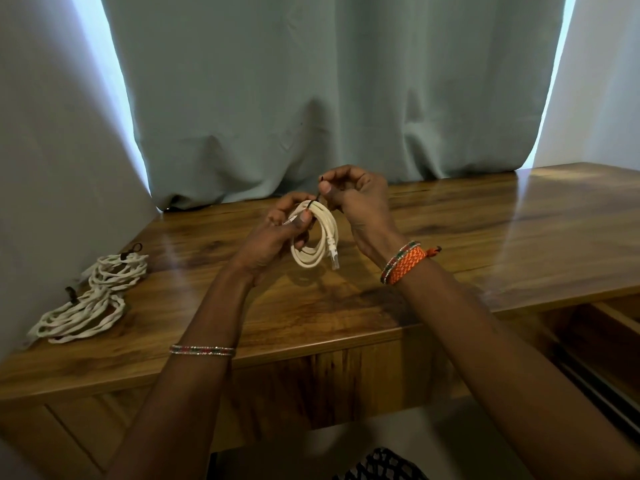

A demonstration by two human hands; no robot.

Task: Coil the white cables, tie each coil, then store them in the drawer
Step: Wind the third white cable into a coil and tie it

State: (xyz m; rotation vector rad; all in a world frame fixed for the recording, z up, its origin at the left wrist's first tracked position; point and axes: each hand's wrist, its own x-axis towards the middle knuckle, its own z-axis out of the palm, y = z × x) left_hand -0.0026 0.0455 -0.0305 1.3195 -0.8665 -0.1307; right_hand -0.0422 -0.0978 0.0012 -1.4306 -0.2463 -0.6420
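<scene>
A coiled white cable (320,245) with a clear plug at its lower end hangs above the middle of the wooden desk (485,237). My left hand (277,233) grips the coil at its upper left. A thin black tie (313,201) wraps the top of the coil, and my right hand (356,202) pinches the tie's free end just above it. Two more white cable coils (117,268) (79,317), each with a dark tie, lie on the desk at the far left.
A drawer (609,327) stands open at the desk's right front, below the top. A grey-green curtain (311,98) hangs behind the desk, its hem touching the back edge. A wall closes the left side.
</scene>
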